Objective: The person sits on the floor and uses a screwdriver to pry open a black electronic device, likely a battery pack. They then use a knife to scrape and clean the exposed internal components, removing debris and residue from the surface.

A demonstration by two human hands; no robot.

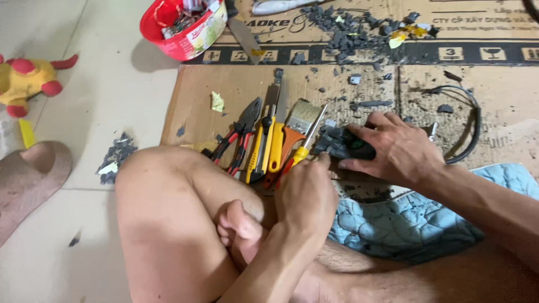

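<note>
I sit on the floor with my bare knee (168,207) raised at the left. My right hand (396,148) presses down on a dark block (345,143) crusted with grey chunks, which lies on the cardboard sheet (236,84). My left hand (306,193) is curled just in front of it, fingers closed at the yellow and red handle of a screwdriver (303,152) whose shaft points away from me. Right beside it lie a paintbrush (297,120) with an orange handle, a yellow utility knife (264,146) and red-handled pliers (238,137).
Grey broken bits (348,28) litter the far cardboard, with a smaller heap (115,154) on the tiles. A red bowl (182,28) of scraps stands at the back left. A black cable (469,120) loops at the right, a blue quilted cloth (410,221) lies under my forearm, and a plush toy (28,81) and sandal (31,177) sit far left.
</note>
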